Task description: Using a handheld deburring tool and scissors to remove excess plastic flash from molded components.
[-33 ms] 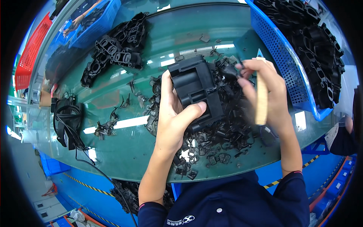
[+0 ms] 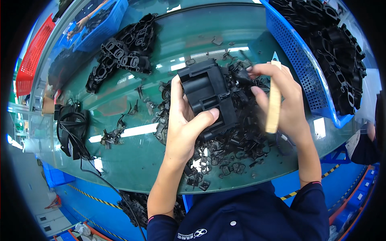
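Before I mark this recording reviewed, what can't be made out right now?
All in the head view:
Left hand: most fingers hidden behind the black part.
Black part: its underside faces away from the camera.
Dark scraps: overlapping, too small to count.
Right hand: fingertips blurred, so contact with a scrap is unclear; its grip on the pale-handled tool is partly hidden by the hand.
Blue basket: cut off by the top edge.

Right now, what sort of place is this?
It looks like a factory workshop. There's a green table strewn with small black scraps, a blue basket heaped with black parts, and yellow-and-black striped tape on the blue floor.
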{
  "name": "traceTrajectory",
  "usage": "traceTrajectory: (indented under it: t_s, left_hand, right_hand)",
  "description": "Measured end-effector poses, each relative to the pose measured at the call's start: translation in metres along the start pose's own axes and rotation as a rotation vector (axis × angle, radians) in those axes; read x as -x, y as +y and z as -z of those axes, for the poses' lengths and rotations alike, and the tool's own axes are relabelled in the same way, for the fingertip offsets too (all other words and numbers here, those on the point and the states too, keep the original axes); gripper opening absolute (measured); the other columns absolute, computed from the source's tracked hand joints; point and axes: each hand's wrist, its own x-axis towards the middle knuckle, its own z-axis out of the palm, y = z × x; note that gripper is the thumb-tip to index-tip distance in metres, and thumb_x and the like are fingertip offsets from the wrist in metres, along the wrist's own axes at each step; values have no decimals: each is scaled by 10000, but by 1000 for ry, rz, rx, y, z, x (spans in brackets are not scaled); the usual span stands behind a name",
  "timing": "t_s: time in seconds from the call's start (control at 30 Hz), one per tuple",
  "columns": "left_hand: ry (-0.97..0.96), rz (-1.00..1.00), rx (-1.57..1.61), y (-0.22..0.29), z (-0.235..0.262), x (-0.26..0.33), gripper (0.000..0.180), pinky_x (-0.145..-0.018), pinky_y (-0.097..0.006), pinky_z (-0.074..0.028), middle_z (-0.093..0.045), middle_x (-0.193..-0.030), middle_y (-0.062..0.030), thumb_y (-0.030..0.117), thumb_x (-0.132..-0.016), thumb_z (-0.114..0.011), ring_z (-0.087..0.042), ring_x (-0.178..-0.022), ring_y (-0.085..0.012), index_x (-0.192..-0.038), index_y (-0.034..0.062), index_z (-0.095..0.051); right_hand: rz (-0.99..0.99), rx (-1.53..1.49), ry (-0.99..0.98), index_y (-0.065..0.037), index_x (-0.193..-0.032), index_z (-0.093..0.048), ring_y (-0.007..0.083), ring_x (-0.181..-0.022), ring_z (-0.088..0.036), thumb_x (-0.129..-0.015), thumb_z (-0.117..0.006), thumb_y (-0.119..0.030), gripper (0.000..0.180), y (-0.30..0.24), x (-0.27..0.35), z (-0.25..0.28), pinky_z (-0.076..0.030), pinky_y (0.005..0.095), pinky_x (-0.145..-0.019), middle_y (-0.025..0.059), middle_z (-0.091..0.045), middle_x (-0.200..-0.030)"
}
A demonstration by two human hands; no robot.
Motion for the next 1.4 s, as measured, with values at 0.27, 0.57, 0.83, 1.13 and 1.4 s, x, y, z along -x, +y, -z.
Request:
traceTrajectory:
  t_s: [0.27,0.57,0.83,1.13,1.4]
  left_hand:
    - [-169,-208,-213,-7,-2,-2,743,-959,-319,-390,-428,-1193,-109,3,-640,-595,-470,-1106,-202,-1324,55,-309]
    - [-229,18,-97,7,-2,3,717,-942,-318,-387,-458,-1182,-96,55,-633,-601,-481,-1084,-179,-1302,55,-342]
    - [-279,-66,-156,5,2,-1,729,-951,-311,-371,-456,-1177,-83,93,-615,-621,-460,-1104,-177,-1294,49,-359]
    - [-153,-23,-33,6,-4,4,723,-969,-339,-385,-447,-1215,-119,62,-693,-633,-475,-1122,-196,-1326,25,-287]
    - [-154,74,251,-1,-2,5,732,-979,-353,-382,-441,-1238,-149,99,-755,-651,-479,-1133,-213,-1344,16,-226]
  right_hand:
    - [-63,-214,-132,-36,-794,-586,240,-639,-545,-708,-747,-159,220,-13,6,-7,-422,329,-682,70,-590,-684]
    - [-387,-610,-26,-9,-810,-585,97,-620,-544,-903,-534,-108,145,-2,5,2,-444,230,-587,30,-594,-677]
    - [-335,-183,61,-12,-649,-590,111,-561,-544,-870,-588,-159,265,16,-3,22,-414,245,-540,42,-563,-555]
    - [-150,-336,51,-18,-854,-622,180,-700,-582,-769,-640,-6,88,-2,6,-2,-448,285,-638,63,-606,-720]
    - [-186,-550,13,-6,-953,-631,152,-702,-590,-924,-522,-281,297,-10,13,-5,-465,251,-650,86,-618,-754]
